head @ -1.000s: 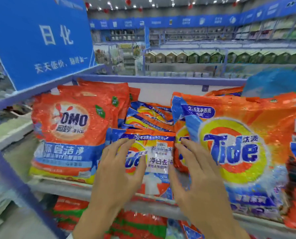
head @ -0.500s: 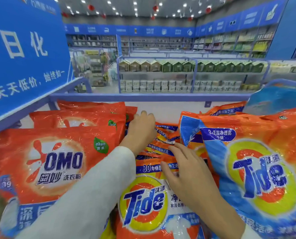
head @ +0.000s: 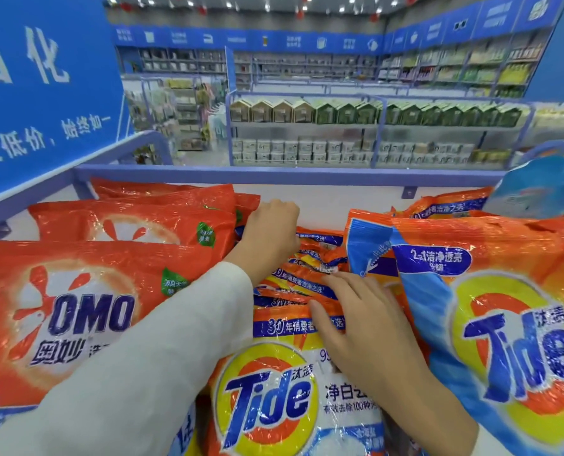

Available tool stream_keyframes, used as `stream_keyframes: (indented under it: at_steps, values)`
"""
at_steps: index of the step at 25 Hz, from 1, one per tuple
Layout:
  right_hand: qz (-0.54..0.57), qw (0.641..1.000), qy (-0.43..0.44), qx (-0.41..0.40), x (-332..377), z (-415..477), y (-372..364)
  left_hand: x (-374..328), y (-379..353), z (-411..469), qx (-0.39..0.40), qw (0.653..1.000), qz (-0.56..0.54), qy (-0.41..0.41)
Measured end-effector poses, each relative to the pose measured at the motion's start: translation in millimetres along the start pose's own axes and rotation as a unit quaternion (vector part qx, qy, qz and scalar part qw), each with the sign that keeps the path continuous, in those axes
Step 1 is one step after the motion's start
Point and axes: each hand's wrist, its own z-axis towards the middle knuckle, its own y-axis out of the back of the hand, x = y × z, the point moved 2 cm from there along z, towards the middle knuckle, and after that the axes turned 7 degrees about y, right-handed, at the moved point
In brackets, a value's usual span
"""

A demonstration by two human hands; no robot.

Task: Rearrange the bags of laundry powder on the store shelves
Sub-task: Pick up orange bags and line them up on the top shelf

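Both hands are in among the laundry powder on the blue-railed store shelf [head: 307,175].

The left hand [head: 269,233], in a white sleeve [head: 162,350], reaches to the back of a row of small orange-and-yellow plastic Tide bags [head: 274,399] standing one behind another in the middle of the shelf. Its fingers bend down over the rearmost bag with the tips hidden, so I cannot tell whether they grip it. The right hand [head: 369,327] lies flat, fingers straight and spread, resting on the top edges of the front bags and holding nothing. Large red-orange plastic OMO bags [head: 76,307] stand just left of the row, a big orange-and-blue Tide bag [head: 504,324] just right. A blue sign with white characters [head: 44,93] stands above on the left.
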Motion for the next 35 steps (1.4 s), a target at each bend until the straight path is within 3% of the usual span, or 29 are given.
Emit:
stream_keyframes:
  at_steps: [8,14,18,22,26,30,35]
  values:
    - [0.028,0.999,0.01,0.033,-8.4,-13.2,-0.4,4.4,-4.7,-2.6,-0.027,1.0,-0.01,0.005]
    - [0.017,0.998,-0.046,0.041,-14.4,-6.8,9.1,-1.1,-5.4,-1.1,0.017,0.999,0.049,0.004]
    - [0.027,0.993,-0.115,0.026,-23.2,3.4,20.6,-6.9,-7.6,-4.8,0.054,0.987,0.118,-0.092]
    - [0.133,0.967,-0.216,-0.002,-42.4,16.1,26.9,2.8,-5.8,-14.9,0.074,0.988,0.059,-0.123]
    - [0.237,0.949,-0.204,0.032,-35.8,23.4,28.6,10.8,5.7,-13.6,0.056,0.993,-0.028,-0.103]
    - [0.189,0.954,-0.216,0.086,-31.8,64.4,6.3,22.5,9.1,-6.1,0.045,0.984,-0.159,-0.059]
    - [0.055,0.973,-0.168,0.149,-25.3,84.3,-1.9,21.9,8.6,7.8,0.01,0.974,-0.209,-0.081]
